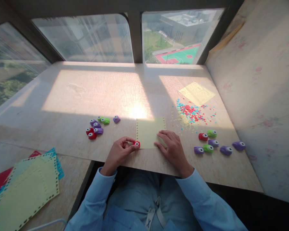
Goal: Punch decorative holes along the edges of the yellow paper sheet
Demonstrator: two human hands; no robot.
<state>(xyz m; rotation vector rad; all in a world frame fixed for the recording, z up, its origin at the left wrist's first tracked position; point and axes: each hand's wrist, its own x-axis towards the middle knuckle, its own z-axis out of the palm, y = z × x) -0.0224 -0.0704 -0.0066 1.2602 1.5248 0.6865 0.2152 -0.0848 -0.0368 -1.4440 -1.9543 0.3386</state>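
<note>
A big table (74, 93) sits by the windows (86, 38). On a low shelf at the near left lies a stack of papers (24, 189) with holes along the edges. A yellow sheet (197, 93) lies far on the right. A smaller yellow paper (148, 131) lies at the near edge, in the middle. The right hand (172, 148) rests flat on its near right corner, fingers together, wrist bent in. The left hand (120, 151) curls at the paper's near left corner, fingers pinched on a red punch (136, 144) that sits on the paper's edge. More punches (97, 125) sit left, others (213, 143) right. Tiny paper bits (191, 113) lie scattered at the far right.
</note>
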